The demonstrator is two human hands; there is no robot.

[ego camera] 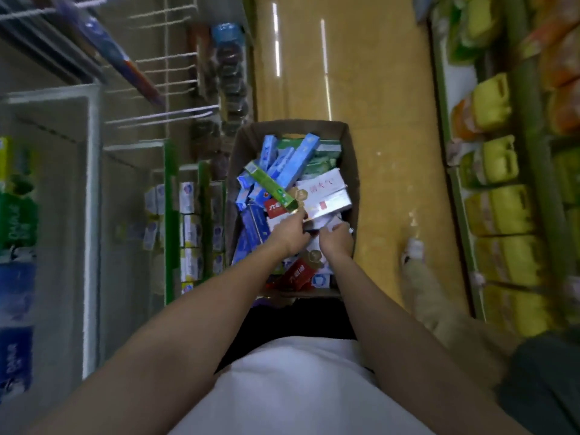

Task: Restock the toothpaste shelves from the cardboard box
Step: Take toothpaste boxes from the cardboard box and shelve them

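A brown cardboard box (351, 158) stands on the floor in front of me, full of toothpaste cartons in blue, green, white and red. Both my hands reach into its near half. My left hand (290, 233) has its fingers curled on the near end of the white cartons (326, 196), beside a green carton (273, 186) lying slantwise on the pile. My right hand (337, 238) grips the near end of a white carton next to it. The toothpaste shelves (188, 221) stand at the left, with white and blue cartons on them.
Shelving with yellow and orange packs (499, 208) lines the right of the yellow aisle floor (386, 105). Someone's foot in a light shoe (414, 249) stands on the floor right of the box. White wire hooks (175, 114) jut out at the upper left.
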